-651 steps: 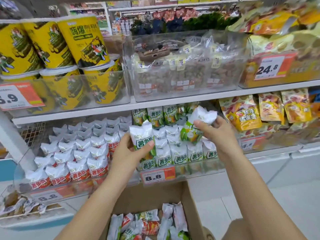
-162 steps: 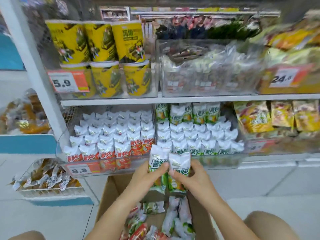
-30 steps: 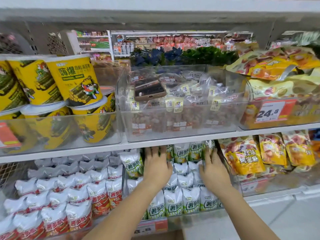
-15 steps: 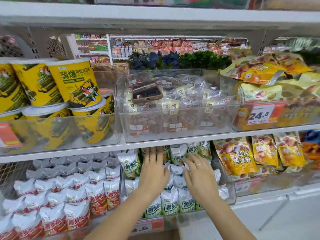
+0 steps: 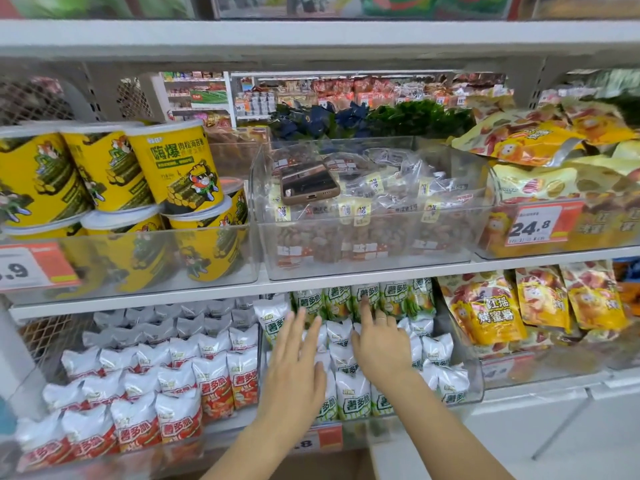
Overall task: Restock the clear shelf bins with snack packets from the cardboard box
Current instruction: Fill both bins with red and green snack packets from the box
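Left hand point(image 5: 294, 372) hovering flat, fingers straight and spread, gripping nothing, over front rows of green snack packets point(image 5: 349, 393) in clear bin point(image 5: 464, 372) on lower shelf. Right hand point(image 5: 379, 344) reaching deeper, fingers extended, fingertips point(image 5: 364, 304) touching upright back-row packets, holding nothing. Red packets point(image 5: 214, 386) sitting in bin just left. Phone point(image 5: 308, 185) lying on bagged nuts in upper bin behind.

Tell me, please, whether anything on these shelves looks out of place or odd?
Yes: a phone lies on top of the clear nut packets in the upper clear bin, where it is not stock. Below, one green packet stands apart at the left edge of the green rows, beside the left hand.
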A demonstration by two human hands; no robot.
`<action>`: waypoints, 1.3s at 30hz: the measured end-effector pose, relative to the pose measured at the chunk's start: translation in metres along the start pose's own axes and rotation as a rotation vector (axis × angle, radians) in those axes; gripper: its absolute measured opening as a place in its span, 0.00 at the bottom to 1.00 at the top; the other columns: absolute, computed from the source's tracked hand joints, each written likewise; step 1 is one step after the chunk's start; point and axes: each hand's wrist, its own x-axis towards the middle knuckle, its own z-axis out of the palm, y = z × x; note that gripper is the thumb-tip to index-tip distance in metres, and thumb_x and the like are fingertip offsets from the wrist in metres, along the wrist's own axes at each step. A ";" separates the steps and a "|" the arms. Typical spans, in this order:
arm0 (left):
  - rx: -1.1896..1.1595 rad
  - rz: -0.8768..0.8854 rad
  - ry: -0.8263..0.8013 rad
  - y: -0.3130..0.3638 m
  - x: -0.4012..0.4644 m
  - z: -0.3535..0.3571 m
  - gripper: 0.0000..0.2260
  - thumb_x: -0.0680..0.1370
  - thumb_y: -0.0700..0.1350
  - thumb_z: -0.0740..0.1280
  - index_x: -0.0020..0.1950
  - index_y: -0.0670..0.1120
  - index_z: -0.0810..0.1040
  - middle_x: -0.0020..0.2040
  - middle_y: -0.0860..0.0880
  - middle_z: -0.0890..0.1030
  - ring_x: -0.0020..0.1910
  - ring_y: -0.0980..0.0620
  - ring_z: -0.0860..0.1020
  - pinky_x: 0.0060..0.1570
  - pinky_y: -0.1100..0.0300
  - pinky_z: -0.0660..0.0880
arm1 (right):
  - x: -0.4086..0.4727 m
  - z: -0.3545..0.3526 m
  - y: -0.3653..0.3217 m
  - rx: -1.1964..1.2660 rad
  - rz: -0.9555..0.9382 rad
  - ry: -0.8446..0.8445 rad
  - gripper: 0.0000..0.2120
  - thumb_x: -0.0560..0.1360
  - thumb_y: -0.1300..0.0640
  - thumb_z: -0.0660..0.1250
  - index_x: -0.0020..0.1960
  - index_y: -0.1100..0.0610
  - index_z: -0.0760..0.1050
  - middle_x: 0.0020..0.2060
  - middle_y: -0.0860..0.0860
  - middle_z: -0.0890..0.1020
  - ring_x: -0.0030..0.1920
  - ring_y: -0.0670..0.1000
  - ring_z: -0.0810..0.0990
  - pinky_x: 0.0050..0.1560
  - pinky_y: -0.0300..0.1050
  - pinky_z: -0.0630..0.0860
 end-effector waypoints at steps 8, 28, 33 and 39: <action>0.061 -0.123 -0.120 -0.034 0.022 -0.025 0.29 0.83 0.52 0.53 0.79 0.48 0.41 0.78 0.49 0.38 0.78 0.49 0.43 0.73 0.60 0.40 | -0.032 0.004 0.000 0.181 0.044 0.171 0.29 0.79 0.45 0.59 0.76 0.57 0.60 0.66 0.59 0.75 0.64 0.59 0.75 0.61 0.53 0.73; -0.352 -0.298 0.170 -0.051 -0.148 -0.071 0.16 0.78 0.36 0.61 0.62 0.51 0.78 0.58 0.60 0.76 0.62 0.63 0.70 0.62 0.68 0.64 | -0.195 0.012 -0.069 0.334 -0.134 -0.111 0.14 0.80 0.48 0.57 0.64 0.46 0.72 0.65 0.42 0.73 0.54 0.45 0.78 0.48 0.41 0.73; -0.275 -0.496 -0.018 -0.074 -0.247 -0.027 0.14 0.74 0.35 0.65 0.49 0.53 0.81 0.49 0.60 0.79 0.54 0.63 0.73 0.54 0.69 0.69 | -0.233 0.052 -0.084 0.349 -0.116 -0.319 0.12 0.81 0.47 0.57 0.62 0.43 0.73 0.52 0.43 0.81 0.47 0.44 0.80 0.42 0.39 0.74; -0.024 -0.709 -0.478 -0.110 -0.316 0.017 0.11 0.75 0.43 0.63 0.53 0.49 0.83 0.52 0.47 0.84 0.53 0.45 0.79 0.52 0.55 0.74 | -0.282 0.133 -0.076 0.274 0.020 -0.612 0.13 0.79 0.50 0.58 0.57 0.52 0.79 0.50 0.54 0.84 0.52 0.55 0.81 0.45 0.46 0.75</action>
